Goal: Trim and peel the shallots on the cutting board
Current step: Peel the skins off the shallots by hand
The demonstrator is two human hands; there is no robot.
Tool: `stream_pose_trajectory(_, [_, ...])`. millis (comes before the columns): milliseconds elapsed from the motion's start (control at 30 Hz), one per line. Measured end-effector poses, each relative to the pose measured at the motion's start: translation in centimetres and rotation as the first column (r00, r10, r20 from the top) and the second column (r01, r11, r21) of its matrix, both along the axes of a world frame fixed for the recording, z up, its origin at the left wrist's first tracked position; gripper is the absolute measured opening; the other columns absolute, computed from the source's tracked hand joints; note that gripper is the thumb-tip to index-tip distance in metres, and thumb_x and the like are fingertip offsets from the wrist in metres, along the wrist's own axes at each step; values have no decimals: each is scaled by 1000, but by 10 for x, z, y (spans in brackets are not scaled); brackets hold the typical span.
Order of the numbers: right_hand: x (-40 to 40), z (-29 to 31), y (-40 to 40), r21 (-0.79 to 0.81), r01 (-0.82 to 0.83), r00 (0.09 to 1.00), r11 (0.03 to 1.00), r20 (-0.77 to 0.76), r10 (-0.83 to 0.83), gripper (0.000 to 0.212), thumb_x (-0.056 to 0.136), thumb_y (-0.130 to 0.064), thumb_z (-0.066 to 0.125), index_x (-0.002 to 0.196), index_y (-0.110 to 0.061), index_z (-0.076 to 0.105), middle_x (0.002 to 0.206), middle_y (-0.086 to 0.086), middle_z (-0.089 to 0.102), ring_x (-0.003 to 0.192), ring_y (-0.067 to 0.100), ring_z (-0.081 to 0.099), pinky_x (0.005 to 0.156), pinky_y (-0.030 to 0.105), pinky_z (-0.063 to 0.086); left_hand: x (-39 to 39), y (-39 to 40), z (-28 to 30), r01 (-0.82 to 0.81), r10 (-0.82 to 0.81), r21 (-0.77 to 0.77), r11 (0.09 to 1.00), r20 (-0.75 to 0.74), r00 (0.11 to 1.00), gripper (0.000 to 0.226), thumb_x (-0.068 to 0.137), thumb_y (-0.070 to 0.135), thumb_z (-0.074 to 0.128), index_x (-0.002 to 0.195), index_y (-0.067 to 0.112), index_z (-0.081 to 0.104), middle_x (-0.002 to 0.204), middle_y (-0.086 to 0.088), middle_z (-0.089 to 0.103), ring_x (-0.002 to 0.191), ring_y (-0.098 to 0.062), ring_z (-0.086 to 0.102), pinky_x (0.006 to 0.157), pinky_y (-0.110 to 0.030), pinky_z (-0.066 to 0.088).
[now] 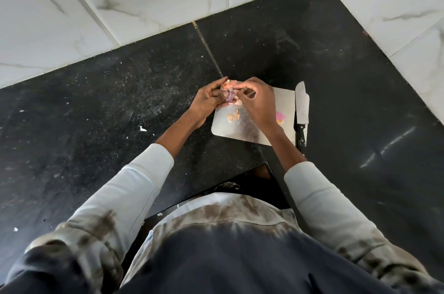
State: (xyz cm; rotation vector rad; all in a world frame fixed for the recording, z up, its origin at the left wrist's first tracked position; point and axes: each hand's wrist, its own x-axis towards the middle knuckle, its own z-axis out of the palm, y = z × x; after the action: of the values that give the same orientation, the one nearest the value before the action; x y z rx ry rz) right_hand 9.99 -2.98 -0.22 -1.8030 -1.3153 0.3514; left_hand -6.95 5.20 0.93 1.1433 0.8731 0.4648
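Note:
A small purple shallot [229,97] is held above the far left corner of the pale cutting board [283,101]. My left hand [208,100] grips it from the left. My right hand [255,101] pinches its papery skin [231,88] from the right, fingertips meeting my left thumb. Loose tan skin scraps [234,116] lie on the board below the hands. A pink cut shallot piece [280,117] lies on the board just right of my right wrist.
A knife [302,111] with a black handle lies along the board's right edge, blade pointing away from me. The board sits on a black speckled stone counter [120,101] with white crumbs. White marble tile walls [144,0] rise behind and to the right.

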Motion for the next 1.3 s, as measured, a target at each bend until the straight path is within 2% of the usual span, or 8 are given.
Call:
stream_pose_trajectory(167, [3, 4, 1, -44, -22, 982, 999, 187, 30, 24, 95, -35, 77, 109, -15, 78, 106, -2, 76, 99, 11, 69, 89, 27, 58, 3, -2, 0, -19, 19, -43, 999, -3, 1000, 49, 103, 2, 64, 150, 2, 51, 112, -7, 80, 99, -25, 79, 90, -34, 64])
stream_pose_trajectory(267, [2, 9, 0, -67, -53, 973, 996, 222, 67, 27, 95, -39, 73, 105, -14, 75, 104, 0, 74, 97, 11, 67, 84, 24, 57, 3, -5, 1, -15, 14, -31, 999, -40, 999, 51, 100, 0, 67, 149, 2, 52, 106, -5, 80, 94, -19, 80, 79, -25, 63])
stream_pose_trajectory(333, [0, 12, -1, -85, -77, 968, 993, 233, 95, 28, 94, -40, 70, 101, -13, 72, 102, 1, 71, 94, 11, 64, 79, 22, 51, 2, -5, 0, -3, 2, -19, 1000, -54, 999, 54, 98, 4, 71, 149, 4, 52, 105, -4, 80, 96, -17, 79, 82, -27, 63])
stream_pose_trajectory(600, [0, 9, -3, -131, -54, 998, 990, 37, 60, 21, 99, -35, 71, 103, -14, 68, 100, -2, 67, 90, 11, 63, 73, 28, 55, 1, -4, 0, 16, -16, -9, 1000, -54, 998, 52, 97, 5, 73, 146, 7, 55, 103, -1, 82, 101, -15, 77, 94, -32, 60])
stream_pose_trajectory(767, [4, 11, -10, -85, -37, 999, 996, -37, 34, 20, 99, -33, 72, 110, -18, 74, 105, -7, 73, 97, 8, 67, 84, 24, 58, 1, -1, -4, -36, 37, 17, 999, -76, 996, 54, 93, 8, 78, 144, 8, 59, 114, -13, 79, 109, -22, 76, 93, -34, 60])
stream_pose_trajectory(900, [2, 14, -12, -44, -84, 995, 996, 57, 86, 24, 93, -30, 81, 111, -15, 80, 104, -9, 77, 93, 1, 67, 83, 4, 48, 2, -2, -9, -53, 57, 50, 997, -85, 995, 51, 90, 12, 83, 137, 13, 63, 105, -8, 81, 109, -24, 76, 101, -39, 59])
stream_pose_trajectory(1067, [3, 12, -11, -43, -66, 989, 997, 129, 71, 21, 91, -28, 83, 106, -14, 83, 97, -2, 81, 86, 5, 72, 81, 22, 59, 2, -2, -12, -53, 61, 77, 996, -104, 993, 56, 84, 15, 88, 136, 13, 65, 109, -14, 80, 111, -24, 76, 106, -43, 57])
stream_pose_trajectory(1300, [1, 15, -9, -72, -45, 995, 996, 87, 52, 17, 91, -27, 84, 101, -14, 82, 93, -3, 80, 81, 3, 69, 76, 7, 49, 1, -1, -10, -62, 69, 75, 995, -92, 993, 55, 82, 12, 88, 133, 13, 66, 111, -15, 79, 111, -25, 76, 100, -38, 59])
